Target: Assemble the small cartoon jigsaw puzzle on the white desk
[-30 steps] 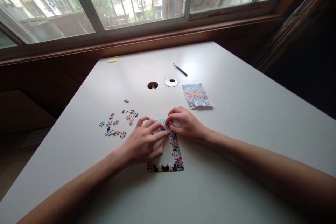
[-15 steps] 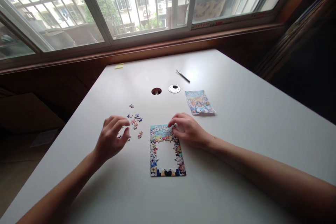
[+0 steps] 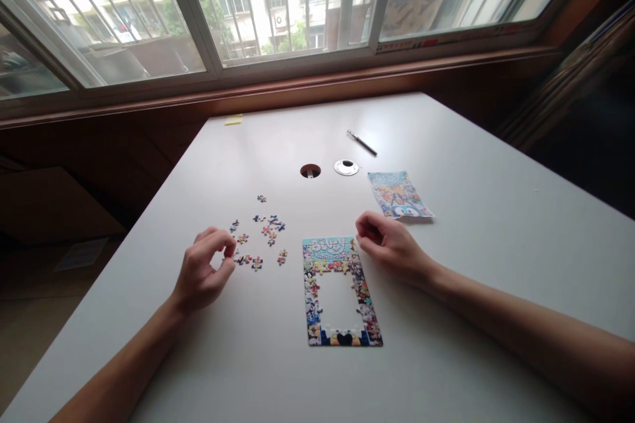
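Note:
My left hand (image 3: 204, 269) hovers at the left side of several loose jigsaw pieces (image 3: 270, 228). Its fingers are curled, with the thumb and index tips close together; whether a piece is between them I cannot make out. Just beyond the top right corner of a partly assembled jigsaw puzzle (image 3: 313, 301), my right hand (image 3: 391, 244) is curled closed. What its fingers hold, if anything, is hidden. The puzzle forms an upright rectangle, with a light blue lettered strip on top and a picture border around an open middle where the white table shows.
A printed picture sheet (image 3: 399, 195) lies beyond my right hand. Farther back are a dark pen (image 3: 362, 143), a round metal cover (image 3: 346, 167) and a cable hole (image 3: 310, 171) in the white table (image 3: 238, 370). A yellow sticker (image 3: 233, 119) marks the far edge, below the barred window.
My right hand has moved off the puzzle's top corner, to its right, and curled tighter. My left hand has drawn slightly back from the loose pieces, its thumb and index closer together. The view has shifted.

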Demonstrator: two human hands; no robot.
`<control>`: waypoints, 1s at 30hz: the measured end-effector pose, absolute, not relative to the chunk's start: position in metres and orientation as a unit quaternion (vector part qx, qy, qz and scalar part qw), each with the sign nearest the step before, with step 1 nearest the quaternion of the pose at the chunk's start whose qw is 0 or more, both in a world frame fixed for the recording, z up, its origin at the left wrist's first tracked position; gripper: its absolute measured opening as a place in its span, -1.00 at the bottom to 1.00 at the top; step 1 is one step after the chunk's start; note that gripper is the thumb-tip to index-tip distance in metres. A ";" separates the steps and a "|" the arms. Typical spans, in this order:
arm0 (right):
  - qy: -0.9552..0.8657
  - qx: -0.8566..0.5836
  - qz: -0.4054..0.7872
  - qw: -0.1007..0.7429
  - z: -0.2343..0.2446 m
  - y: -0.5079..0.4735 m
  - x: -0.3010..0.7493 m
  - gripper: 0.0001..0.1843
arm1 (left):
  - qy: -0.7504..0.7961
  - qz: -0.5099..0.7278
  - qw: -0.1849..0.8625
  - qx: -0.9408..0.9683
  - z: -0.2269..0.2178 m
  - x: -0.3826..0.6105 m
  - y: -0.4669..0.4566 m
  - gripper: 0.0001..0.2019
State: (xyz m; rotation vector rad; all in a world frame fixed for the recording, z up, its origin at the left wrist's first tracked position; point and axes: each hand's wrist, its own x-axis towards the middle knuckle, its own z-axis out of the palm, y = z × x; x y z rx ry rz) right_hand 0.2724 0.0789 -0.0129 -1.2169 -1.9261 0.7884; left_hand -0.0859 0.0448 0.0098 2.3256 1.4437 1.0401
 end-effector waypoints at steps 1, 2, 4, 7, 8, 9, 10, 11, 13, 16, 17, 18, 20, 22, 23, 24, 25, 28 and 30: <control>-0.744 -0.473 0.310 0.355 -0.013 0.079 0.272 -0.85 | 0.496 0.352 0.114 0.786 0.009 -0.087 0.045 -0.88; -0.742 -0.475 0.313 0.354 -0.012 0.079 0.272 -0.86 | 0.500 0.352 0.122 0.781 0.009 -0.088 0.045 -0.88; -0.738 -0.478 0.317 0.355 -0.012 0.078 0.271 -0.88 | 0.509 0.356 0.144 0.770 0.009 -0.089 0.045 -0.88; -0.735 -0.479 0.320 0.357 -0.011 0.078 0.271 -0.89 | 0.516 0.364 0.173 0.756 0.010 -0.090 0.045 -0.88; -0.735 -0.479 0.320 0.357 -0.011 0.078 0.271 -0.89 | 0.515 0.365 0.179 0.754 0.010 -0.091 0.045 -0.88; -0.736 -0.478 0.320 0.357 -0.011 0.078 0.271 -0.89 | 0.514 0.365 0.184 0.754 0.010 -0.091 0.045 -0.87; -0.736 -0.478 0.320 0.357 -0.011 0.078 0.272 -0.89 | 0.513 0.364 0.189 0.754 0.010 -0.091 0.045 -0.87; -0.736 -0.478 0.319 0.356 -0.011 0.077 0.272 -0.89 | 0.513 0.363 0.192 0.754 0.010 -0.091 0.045 -0.87; -0.737 -0.479 0.319 0.354 -0.011 0.077 0.272 -0.89 | 0.512 0.358 0.198 0.755 0.009 -0.091 0.046 -0.86; -0.737 -0.480 0.318 0.353 -0.012 0.077 0.272 -0.90 | 0.508 0.355 0.206 0.757 0.009 -0.091 0.046 -0.87; -0.738 -0.480 0.318 0.352 -0.012 0.078 0.272 -0.90 | 0.506 0.356 0.209 0.757 0.009 -0.091 0.046 -0.87; -0.738 -0.481 0.317 0.351 -0.012 0.077 0.272 -0.90 | 0.503 0.359 0.211 0.757 0.009 -0.091 0.046 -0.88; -0.740 -0.480 0.317 0.349 -0.012 0.077 0.272 -0.90 | 0.501 0.363 0.214 0.756 0.009 -0.091 0.046 -0.90; -0.741 -0.479 0.317 0.347 -0.011 0.077 0.272 -0.90 | 0.500 0.364 0.214 0.756 0.009 -0.091 0.046 -0.91; -0.741 -0.479 0.317 0.346 -0.011 0.077 0.272 -0.90 | 0.500 0.363 0.214 0.757 0.009 -0.091 0.046 -0.92; -0.742 -0.479 0.317 0.345 -0.011 0.077 0.272 -0.90 | 0.500 0.363 0.214 0.757 0.009 -0.091 0.046 -0.92; -0.743 -0.479 0.317 0.344 -0.011 0.077 0.272 -0.90 | 0.499 0.363 0.215 0.757 0.009 -0.091 0.045 -0.92; -0.745 -0.480 0.314 0.342 -0.011 0.077 0.272 -0.91 | 0.501 0.367 0.216 0.753 0.009 -0.091 0.044 -0.92; -0.746 -0.480 0.312 0.342 -0.011 0.077 0.272 -0.91 | 0.505 0.371 0.217 0.749 0.010 -0.091 0.044 -0.91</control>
